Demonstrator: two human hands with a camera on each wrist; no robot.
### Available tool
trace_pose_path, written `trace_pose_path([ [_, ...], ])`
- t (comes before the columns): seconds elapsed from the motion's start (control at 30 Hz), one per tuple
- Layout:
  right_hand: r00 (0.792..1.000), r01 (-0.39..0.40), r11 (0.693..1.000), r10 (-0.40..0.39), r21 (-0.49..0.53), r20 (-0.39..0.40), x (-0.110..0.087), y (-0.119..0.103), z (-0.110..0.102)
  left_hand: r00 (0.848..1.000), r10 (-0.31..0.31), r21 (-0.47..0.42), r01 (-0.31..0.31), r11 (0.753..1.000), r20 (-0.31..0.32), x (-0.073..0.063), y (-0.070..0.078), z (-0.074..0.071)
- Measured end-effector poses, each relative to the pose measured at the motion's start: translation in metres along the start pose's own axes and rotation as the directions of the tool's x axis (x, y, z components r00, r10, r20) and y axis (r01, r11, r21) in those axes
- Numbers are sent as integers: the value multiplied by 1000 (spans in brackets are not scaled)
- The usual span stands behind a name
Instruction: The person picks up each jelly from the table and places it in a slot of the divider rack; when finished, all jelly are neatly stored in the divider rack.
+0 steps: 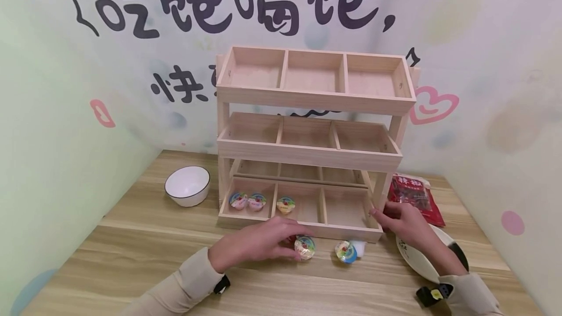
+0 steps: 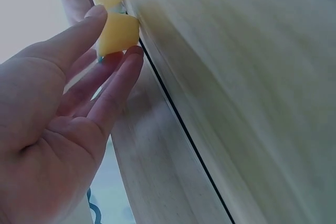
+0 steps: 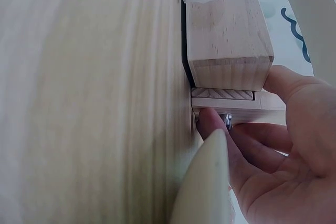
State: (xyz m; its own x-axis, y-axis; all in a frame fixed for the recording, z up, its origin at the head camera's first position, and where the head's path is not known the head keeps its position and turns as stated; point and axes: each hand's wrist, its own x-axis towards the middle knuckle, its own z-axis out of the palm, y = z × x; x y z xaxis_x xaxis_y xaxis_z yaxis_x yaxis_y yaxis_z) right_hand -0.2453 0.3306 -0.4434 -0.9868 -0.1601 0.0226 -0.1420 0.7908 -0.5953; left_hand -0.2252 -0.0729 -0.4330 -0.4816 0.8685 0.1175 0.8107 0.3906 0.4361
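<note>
My left hand pinches a small jelly cup with a printed foil lid, on the table before the wooden shelf. The left wrist view shows the cup's yellow side between thumb and fingers. To its right lies another jelly cup with a blue-edged lid, next to a whitish cup. My right hand grips the shelf's lower right end, thumb on the front corner and fingers round the outer side, by a metal bolt. Two pinkish jelly cups sit in the bottom left compartment, a yellow one in the middle.
A white bowl stands left of the shelf. On the right, a red bag lies behind a plate, which is partly under my right forearm. A printed cloth hangs behind the table.
</note>
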Motion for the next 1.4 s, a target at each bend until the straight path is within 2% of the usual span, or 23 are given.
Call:
trace_pose_path([
  [0.4,1000,-7,1000,7,17,5,1,2,0,999,-26,60,28,998,-37,2,11,1],
  [0.6,1000,-4,1000,4,18,4,1,1,-1,993,-14,100,26,995,-118,7,16,-5],
  [0.7,1000,1,1000,-1,17,8,1,0,-1,988,-9,98,25,995,-157,12,17,-11],
  [0.77,1000,-2,1000,1,23,10,1,0,0,983,-10,66,23,998,-182,17,16,-15],
  [0.97,1000,-7,1000,6,28,9,-1,0,1,968,-19,-47,7,999,-252,34,1,-23],
  [1.07,1000,-7,1000,7,29,7,-1,1,2,962,-55,-70,38,997,-268,41,-12,-24],
  [1.27,1000,-3,1000,3,22,-1,0,1,2,956,-127,-51,117,992,-263,49,-27,-27],
  [1.4,1000,-5,1000,5,29,1,0,0,1,963,-116,18,125,992,-243,54,-32,-28],
])
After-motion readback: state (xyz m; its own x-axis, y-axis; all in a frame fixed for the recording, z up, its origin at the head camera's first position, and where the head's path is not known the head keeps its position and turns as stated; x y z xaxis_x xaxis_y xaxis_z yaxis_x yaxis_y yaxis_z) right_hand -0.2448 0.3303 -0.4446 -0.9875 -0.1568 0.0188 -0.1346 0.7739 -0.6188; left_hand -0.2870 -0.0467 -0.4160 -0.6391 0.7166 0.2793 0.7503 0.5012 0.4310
